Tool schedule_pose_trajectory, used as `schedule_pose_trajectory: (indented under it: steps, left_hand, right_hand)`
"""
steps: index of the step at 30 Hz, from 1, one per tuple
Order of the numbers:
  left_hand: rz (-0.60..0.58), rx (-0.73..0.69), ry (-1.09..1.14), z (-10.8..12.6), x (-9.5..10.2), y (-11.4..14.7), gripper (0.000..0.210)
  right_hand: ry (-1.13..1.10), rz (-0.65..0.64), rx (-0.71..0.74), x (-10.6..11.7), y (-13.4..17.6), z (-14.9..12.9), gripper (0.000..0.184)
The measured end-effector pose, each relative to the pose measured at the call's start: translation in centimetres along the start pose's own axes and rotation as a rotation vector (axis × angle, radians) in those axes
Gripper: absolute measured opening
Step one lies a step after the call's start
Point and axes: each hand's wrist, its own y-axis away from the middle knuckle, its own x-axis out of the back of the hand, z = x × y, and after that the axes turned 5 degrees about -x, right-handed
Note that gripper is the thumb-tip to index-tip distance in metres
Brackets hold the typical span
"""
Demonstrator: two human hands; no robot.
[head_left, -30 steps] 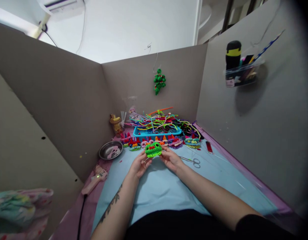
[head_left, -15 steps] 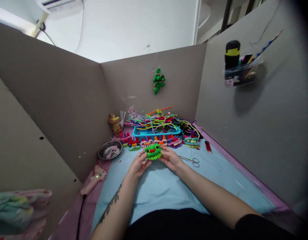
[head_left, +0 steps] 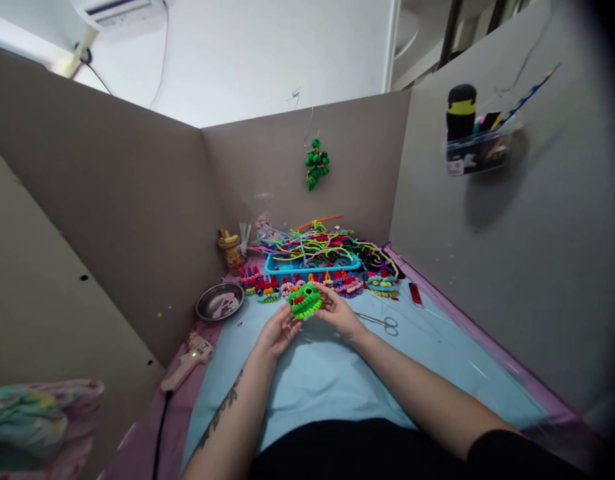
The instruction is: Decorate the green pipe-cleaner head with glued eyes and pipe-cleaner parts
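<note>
A green pipe-cleaner frog head (head_left: 306, 303), with dark round eyes and red bits on its front, is held up above the blue cloth (head_left: 327, 393). My left hand (head_left: 278, 330) grips its left side, fingers curled beneath. On the other side my right hand (head_left: 340, 313) pinches its right edge between thumb and fingers. The piece is tilted, its right side higher. Just behind it stands a row of similar colourful pipe-cleaner heads, such as a purple and red one (head_left: 348, 285) and a blue and yellow one (head_left: 384, 285). Scissors (head_left: 382, 324) lie right of my right hand.
A blue tray (head_left: 314, 267) heaped with pipe cleaners (head_left: 307, 243) stands at the back. At left are a metal bowl (head_left: 207, 313) and a pink glue gun (head_left: 187, 367) with its cord. Grey panels surround the table; a clear bin (head_left: 480, 153) hangs at right.
The frog head has been tilted and turned in my hands, its right side now raised. My right fingers have shifted up along its edge. The things on the table stay put.
</note>
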Motion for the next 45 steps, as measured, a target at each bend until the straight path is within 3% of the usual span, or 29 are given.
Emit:
schedule_pose_trajectory:
  steps: [7, 12, 17, 21, 24, 27, 34, 45]
  left_hand:
    - [-0.036, -0.135, -0.043, 0.3, -0.7, 0.7, 0.021]
    - [-0.117, -0.232, -0.029, 0.6, -1.0, 1.2, 0.031]
    - [-0.173, -0.237, -0.041, 0.7, -0.9, 1.2, 0.044]
    - [-0.214, -0.225, -0.078, 0.8, -1.0, 1.5, 0.050]
    - [-0.314, -0.288, -0.119, 0.8, -1.5, 2.0, 0.066]
    - [-0.322, -0.351, -0.184, 0.7, -2.0, 2.3, 0.082]
    - [-0.234, -0.391, -0.201, 0.5, -1.7, 1.6, 0.065]
    - [-0.260, -0.330, -0.147, 0.8, -0.9, 1.4, 0.052]
  right_hand:
    - [0.171, 0.015, 0.023, 0.4, 0.0, 0.1, 0.057]
    - [0.327, 0.041, 0.062, 0.6, 0.3, 0.1, 0.053]
    - [0.172, -0.087, 0.095, 0.3, 0.6, -0.6, 0.071]
    - [0.088, -0.141, 0.062, 0.0, 0.8, -1.0, 0.063]
    - [0.062, -0.126, 0.030, 0.0, 0.9, -1.2, 0.061]
    - [0.022, -0.113, 0.033, 0.0, 0.8, -1.5, 0.061]
    - [-0.005, -0.111, 0.033, -0.1, 0.8, -1.7, 0.058]
    - [-0.038, -0.083, 0.020, 0.0, 0.5, -0.7, 0.063]
